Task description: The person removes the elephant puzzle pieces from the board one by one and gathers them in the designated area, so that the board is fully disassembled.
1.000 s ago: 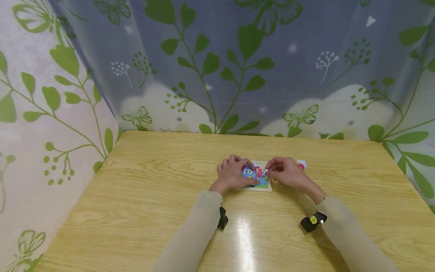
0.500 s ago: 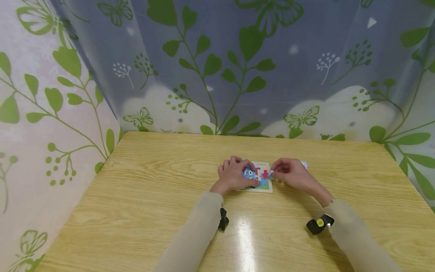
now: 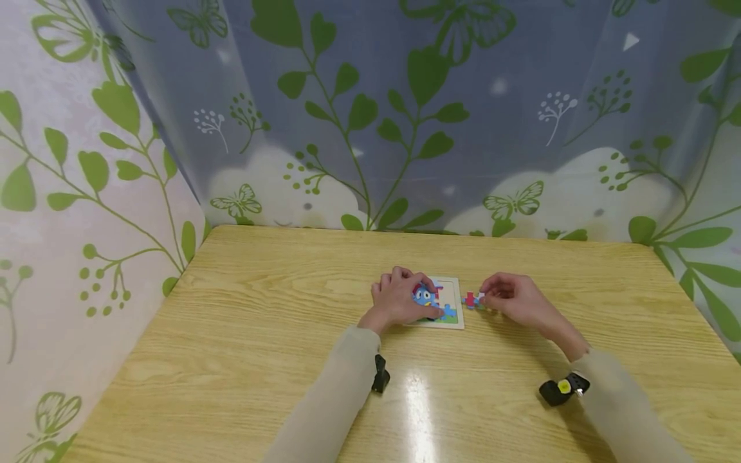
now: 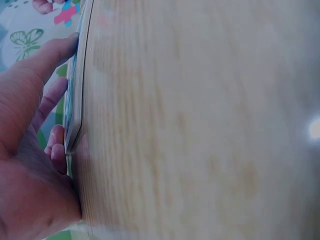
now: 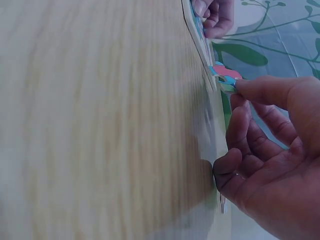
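A small jigsaw puzzle tray (image 3: 460, 319) with a pale border lies on the table, showing a blue cartoon face and a bare patch at right. My left hand (image 3: 396, 298) holds the tray at its left, fingers bent over it and thumb on the picture; in the left wrist view the thumb (image 4: 62, 47) lies across its top. To the right of the tray, my right hand (image 3: 517, 301) pinches a red, blue and white puzzle piece (image 3: 471, 299) between thumb and fingertips. It may be several joined pieces. In the right wrist view, the piece (image 5: 226, 71) sticks out beyond the thumb.
The wooden table (image 3: 278, 360) runs back to a leaf-patterned curtain (image 3: 370, 128), with a similar one at left. Each wrist carries a black camera (image 3: 561, 390). A bright light reflection lies on the tabletop near the front.
My right hand has drawn the red and blue piece out of the tray and off to the right, baring pale backing. The loose piece farther right is now hidden. My left hand stays put.
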The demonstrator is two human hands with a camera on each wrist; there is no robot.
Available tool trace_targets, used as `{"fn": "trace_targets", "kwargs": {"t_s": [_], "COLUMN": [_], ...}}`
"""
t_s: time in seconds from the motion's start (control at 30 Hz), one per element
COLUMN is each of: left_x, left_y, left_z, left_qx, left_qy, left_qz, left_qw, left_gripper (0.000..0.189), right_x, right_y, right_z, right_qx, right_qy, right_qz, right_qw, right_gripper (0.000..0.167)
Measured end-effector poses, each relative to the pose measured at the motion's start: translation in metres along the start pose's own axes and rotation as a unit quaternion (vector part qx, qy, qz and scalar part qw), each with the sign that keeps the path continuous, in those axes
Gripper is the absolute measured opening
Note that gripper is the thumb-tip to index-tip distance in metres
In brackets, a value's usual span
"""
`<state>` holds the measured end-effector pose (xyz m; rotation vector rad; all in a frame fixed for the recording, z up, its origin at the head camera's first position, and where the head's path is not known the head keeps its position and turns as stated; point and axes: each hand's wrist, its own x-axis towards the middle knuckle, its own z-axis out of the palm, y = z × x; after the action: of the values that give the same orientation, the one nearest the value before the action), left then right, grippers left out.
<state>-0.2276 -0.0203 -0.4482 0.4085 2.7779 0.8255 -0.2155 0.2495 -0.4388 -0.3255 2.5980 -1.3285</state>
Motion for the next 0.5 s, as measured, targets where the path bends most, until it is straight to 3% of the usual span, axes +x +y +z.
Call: {"fn": "trace_targets", "kwargs": {"t_s": [0.5], "left_x": [-0.013], "left_y": [0.003], "left_z": [-0.004], "left_qx": [-0.005], "left_qy": [0.000], "left_qz": [0.037], "left_qw": [0.9993], "left_gripper": [0.039], "right_x": [-0.024], "right_y": [0.014], "right_z": [-0.026], "right_qx": [-0.018], "right_qy": [0.029], "right_qz": [-0.005], "right_qw": [0.9994], "right_gripper": [0.023]}}
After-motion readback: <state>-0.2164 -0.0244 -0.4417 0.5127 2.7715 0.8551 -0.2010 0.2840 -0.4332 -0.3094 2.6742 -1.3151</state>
